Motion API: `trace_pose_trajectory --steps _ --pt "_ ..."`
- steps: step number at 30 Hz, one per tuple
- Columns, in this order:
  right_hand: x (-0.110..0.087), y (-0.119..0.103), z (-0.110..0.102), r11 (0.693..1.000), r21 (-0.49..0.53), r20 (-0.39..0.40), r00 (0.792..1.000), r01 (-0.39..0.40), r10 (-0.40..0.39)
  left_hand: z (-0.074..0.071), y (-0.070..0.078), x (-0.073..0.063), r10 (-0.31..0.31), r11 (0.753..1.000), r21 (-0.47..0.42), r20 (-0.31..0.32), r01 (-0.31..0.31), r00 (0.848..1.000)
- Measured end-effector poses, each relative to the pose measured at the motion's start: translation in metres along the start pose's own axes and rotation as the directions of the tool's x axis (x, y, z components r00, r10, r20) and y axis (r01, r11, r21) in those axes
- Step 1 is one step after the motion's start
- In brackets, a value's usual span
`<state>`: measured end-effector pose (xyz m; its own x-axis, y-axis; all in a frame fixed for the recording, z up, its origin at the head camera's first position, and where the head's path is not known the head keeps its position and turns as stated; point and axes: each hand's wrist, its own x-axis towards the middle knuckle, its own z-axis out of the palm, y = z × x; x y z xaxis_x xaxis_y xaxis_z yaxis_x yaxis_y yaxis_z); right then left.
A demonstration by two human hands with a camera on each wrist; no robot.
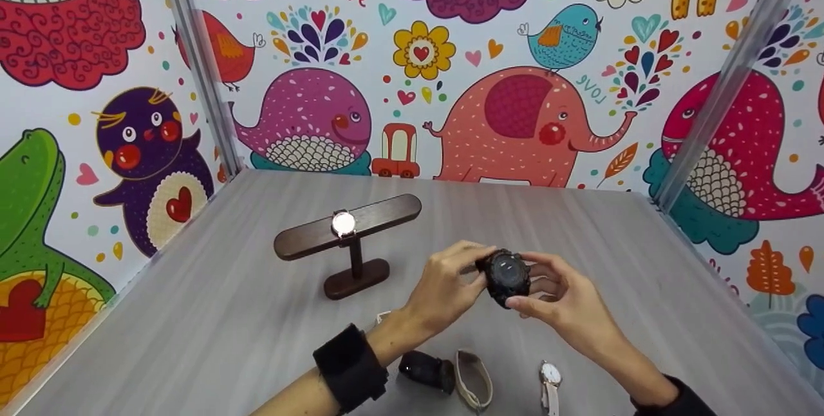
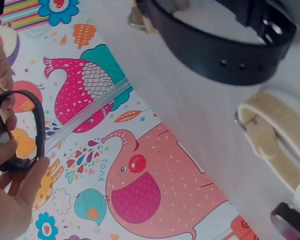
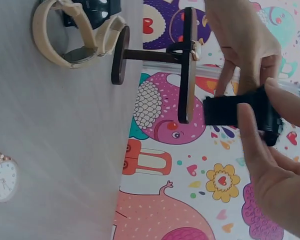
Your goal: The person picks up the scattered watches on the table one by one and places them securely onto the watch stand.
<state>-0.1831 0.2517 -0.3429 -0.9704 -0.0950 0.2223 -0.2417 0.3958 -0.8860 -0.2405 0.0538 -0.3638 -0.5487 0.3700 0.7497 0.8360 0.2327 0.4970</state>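
Observation:
A bulky black watch (image 1: 508, 277) with a round dark face is held up above the table between two hands. My left hand (image 1: 444, 284) pinches its strap side with thumb and forefinger. On the other side, my right hand (image 1: 570, 306) grips the case, its thumb at the lower edge and fingers behind. In the left wrist view the black strap (image 2: 39, 122) forms a loop. The right wrist view shows the right hand (image 3: 285, 172) with its thumb and fingers around the dark strap (image 3: 222, 111).
A dark wooden watch stand (image 1: 357, 277) left of the hands carries a round-faced watch (image 1: 344, 223) on its bar. Near the front lie another black watch (image 1: 426, 372), a beige-strapped watch (image 1: 473, 380) and a white-faced watch (image 1: 550, 374). Patterned walls (image 1: 412, 100) enclose the table.

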Motion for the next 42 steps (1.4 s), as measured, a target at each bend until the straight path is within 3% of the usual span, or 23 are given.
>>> trace_pose_trajectory --steps 4,7,11,14,17,24,32,42 --pt "-0.004 -0.004 0.012 0.996 -0.066 -0.156 0.986 0.055 -0.065 -0.008 0.008 0.001 0.011 0.998 -0.066 0.088 -0.005 0.996" --pt "-0.006 -0.008 0.019 0.982 -0.148 -0.245 0.957 0.119 -0.153 -0.016 0.012 0.003 0.026 0.990 -0.140 0.207 0.003 0.978" --pt "-0.008 -0.011 0.023 0.958 -0.199 -0.280 0.925 0.205 -0.256 -0.024 0.012 0.004 0.091 0.982 -0.188 0.319 -0.031 0.943" --pt "-0.009 -0.013 0.025 0.949 -0.211 -0.281 0.915 0.235 -0.289 -0.026 0.011 0.004 0.141 0.983 -0.158 0.355 -0.089 0.924" --pt "-0.009 -0.012 0.028 0.948 -0.207 -0.277 0.914 0.243 -0.295 -0.024 0.010 0.003 0.164 0.985 -0.105 0.354 -0.136 0.921" --pt "-0.012 -0.007 0.036 0.953 -0.174 -0.284 0.914 0.249 -0.291 -0.020 0.006 -0.004 0.207 0.978 -0.089 0.282 -0.189 0.937" --pt "-0.010 -0.005 0.041 0.947 -0.191 -0.263 0.916 0.259 -0.304 -0.020 0.003 -0.008 0.212 0.976 -0.090 0.232 -0.196 0.949" --pt "-0.008 -0.004 0.042 0.936 -0.206 -0.244 0.911 0.286 -0.332 -0.021 0.002 -0.010 0.234 0.972 -0.046 0.192 -0.230 0.953"
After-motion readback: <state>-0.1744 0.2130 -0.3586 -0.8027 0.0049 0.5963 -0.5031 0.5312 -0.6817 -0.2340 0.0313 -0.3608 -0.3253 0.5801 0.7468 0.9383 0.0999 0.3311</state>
